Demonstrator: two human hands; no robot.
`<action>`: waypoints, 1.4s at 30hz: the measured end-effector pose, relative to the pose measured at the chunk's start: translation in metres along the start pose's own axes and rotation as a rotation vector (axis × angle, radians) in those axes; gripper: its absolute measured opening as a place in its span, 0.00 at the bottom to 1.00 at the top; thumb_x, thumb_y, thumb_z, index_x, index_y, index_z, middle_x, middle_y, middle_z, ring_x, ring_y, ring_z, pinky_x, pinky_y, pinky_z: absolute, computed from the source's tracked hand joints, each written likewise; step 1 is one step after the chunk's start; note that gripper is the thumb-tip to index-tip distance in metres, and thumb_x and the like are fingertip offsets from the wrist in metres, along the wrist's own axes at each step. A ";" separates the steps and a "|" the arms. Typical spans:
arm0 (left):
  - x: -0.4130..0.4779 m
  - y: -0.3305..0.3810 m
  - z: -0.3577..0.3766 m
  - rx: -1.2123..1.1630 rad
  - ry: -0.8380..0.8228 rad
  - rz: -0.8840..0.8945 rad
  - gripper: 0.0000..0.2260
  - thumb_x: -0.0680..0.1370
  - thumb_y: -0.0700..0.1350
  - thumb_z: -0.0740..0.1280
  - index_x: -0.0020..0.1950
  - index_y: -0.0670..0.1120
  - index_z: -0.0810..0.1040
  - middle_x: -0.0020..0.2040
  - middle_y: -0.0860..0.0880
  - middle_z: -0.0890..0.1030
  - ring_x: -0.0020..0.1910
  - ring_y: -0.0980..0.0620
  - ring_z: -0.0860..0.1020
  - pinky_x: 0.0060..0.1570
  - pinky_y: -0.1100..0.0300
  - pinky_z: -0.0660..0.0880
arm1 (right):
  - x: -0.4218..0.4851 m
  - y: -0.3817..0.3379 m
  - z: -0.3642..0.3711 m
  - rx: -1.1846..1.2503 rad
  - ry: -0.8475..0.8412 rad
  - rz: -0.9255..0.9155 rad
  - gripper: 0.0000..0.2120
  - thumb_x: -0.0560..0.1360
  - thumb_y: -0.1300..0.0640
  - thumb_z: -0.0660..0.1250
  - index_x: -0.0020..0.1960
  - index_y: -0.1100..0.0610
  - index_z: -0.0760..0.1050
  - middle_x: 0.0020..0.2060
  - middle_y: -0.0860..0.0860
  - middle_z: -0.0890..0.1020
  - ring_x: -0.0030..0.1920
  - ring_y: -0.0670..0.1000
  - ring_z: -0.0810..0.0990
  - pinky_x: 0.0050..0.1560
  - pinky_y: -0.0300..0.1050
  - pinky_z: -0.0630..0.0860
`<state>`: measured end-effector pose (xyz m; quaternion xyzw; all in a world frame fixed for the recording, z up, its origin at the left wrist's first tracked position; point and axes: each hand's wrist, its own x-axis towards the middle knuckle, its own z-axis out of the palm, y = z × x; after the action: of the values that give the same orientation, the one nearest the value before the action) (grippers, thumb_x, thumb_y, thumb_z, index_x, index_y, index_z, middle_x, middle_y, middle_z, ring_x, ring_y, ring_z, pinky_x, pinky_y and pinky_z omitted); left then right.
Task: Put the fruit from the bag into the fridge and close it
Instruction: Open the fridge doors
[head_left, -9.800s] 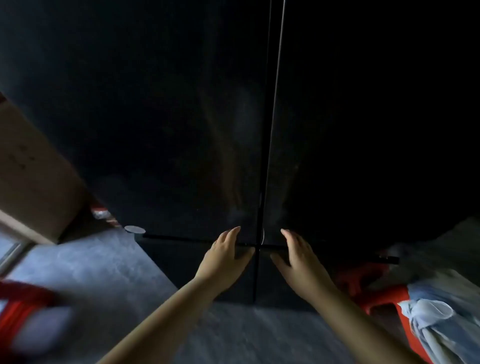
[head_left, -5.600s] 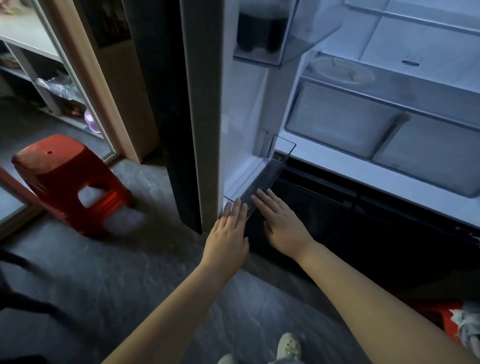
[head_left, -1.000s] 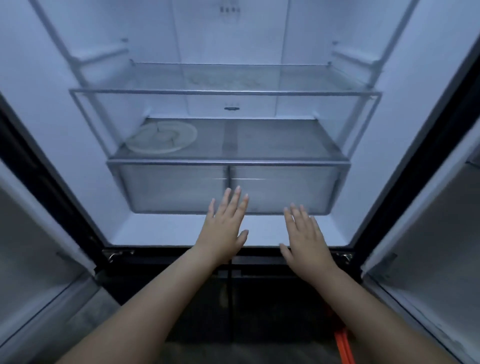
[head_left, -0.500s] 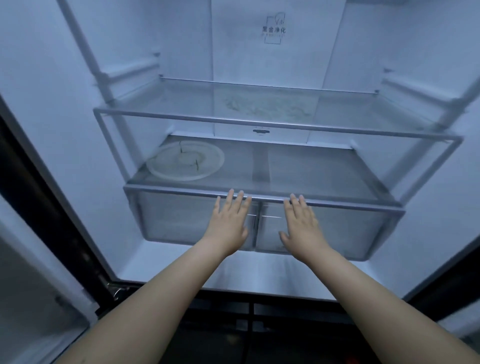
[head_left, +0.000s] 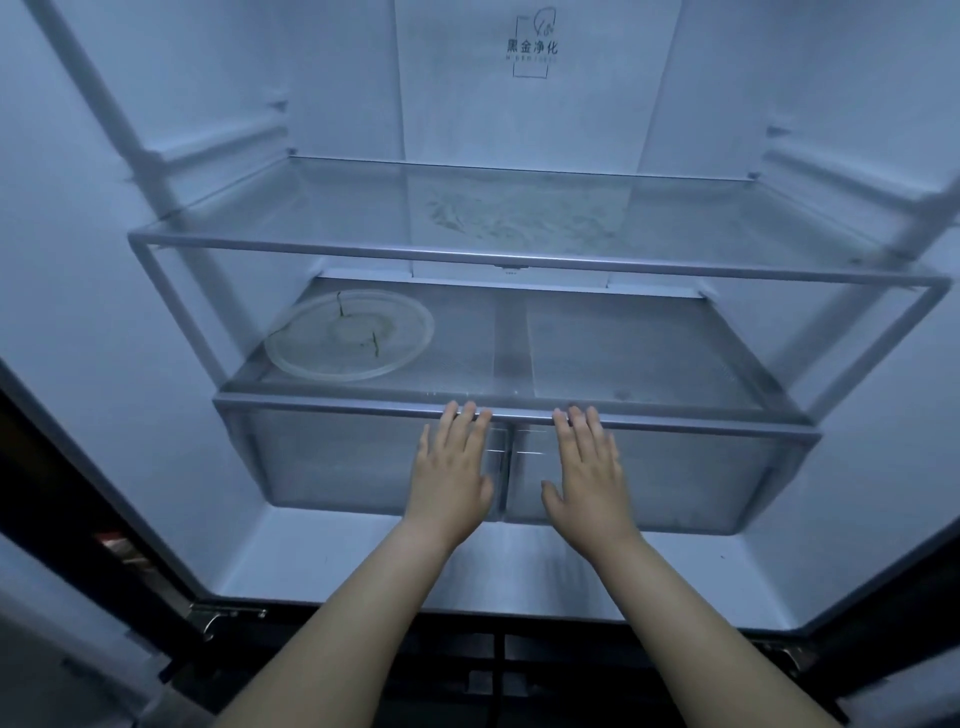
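The fridge (head_left: 88, 291) stands with both doors swung wide, its white inside lit. My left hand (head_left: 451, 470) and my right hand (head_left: 587, 470) reach in side by side, fingers straight and empty. Their fingertips lie at the front rail of the lower glass shelf (head_left: 649, 358), in front of the two clear drawers (head_left: 337, 462) below it. No bag and no fruit are in view.
A round glass plate (head_left: 349, 335) lies on the left of the lower shelf. An upper glass shelf (head_left: 519, 218) spans the fridge above it. The dark lower freezer fronts (head_left: 498, 670) run below the compartment, and the open doors flank both sides.
Both hands have moved forward and up from the fridge floor to the lower shelf's front rail. The view has closed in on the shelves.
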<state>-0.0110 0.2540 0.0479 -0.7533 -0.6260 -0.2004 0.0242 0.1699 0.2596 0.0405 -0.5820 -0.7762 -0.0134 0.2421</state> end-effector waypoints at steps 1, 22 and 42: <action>0.000 0.001 -0.002 -0.028 -0.004 -0.010 0.31 0.75 0.46 0.63 0.76 0.47 0.54 0.77 0.49 0.54 0.76 0.49 0.46 0.73 0.48 0.48 | -0.003 -0.002 -0.002 0.101 0.022 0.009 0.37 0.71 0.58 0.66 0.76 0.56 0.54 0.75 0.50 0.55 0.76 0.51 0.45 0.74 0.51 0.49; -0.009 0.011 -0.010 -2.444 0.238 -1.130 0.30 0.81 0.56 0.52 0.75 0.36 0.54 0.74 0.37 0.60 0.72 0.39 0.60 0.71 0.47 0.58 | 0.001 -0.007 -0.028 2.037 0.085 1.181 0.05 0.80 0.57 0.58 0.48 0.57 0.71 0.66 0.59 0.70 0.68 0.58 0.69 0.66 0.49 0.66; -0.022 0.013 -0.016 -2.423 0.250 -1.105 0.28 0.80 0.58 0.52 0.71 0.37 0.62 0.70 0.38 0.67 0.71 0.41 0.64 0.70 0.47 0.60 | -0.017 0.004 -0.021 2.080 0.056 1.096 0.06 0.79 0.57 0.57 0.50 0.57 0.71 0.58 0.56 0.78 0.65 0.57 0.73 0.68 0.53 0.65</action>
<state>-0.0054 0.2261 0.0577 0.0742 -0.2688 -0.6763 -0.6818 0.1847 0.2393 0.0515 -0.3600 -0.0540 0.7197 0.5912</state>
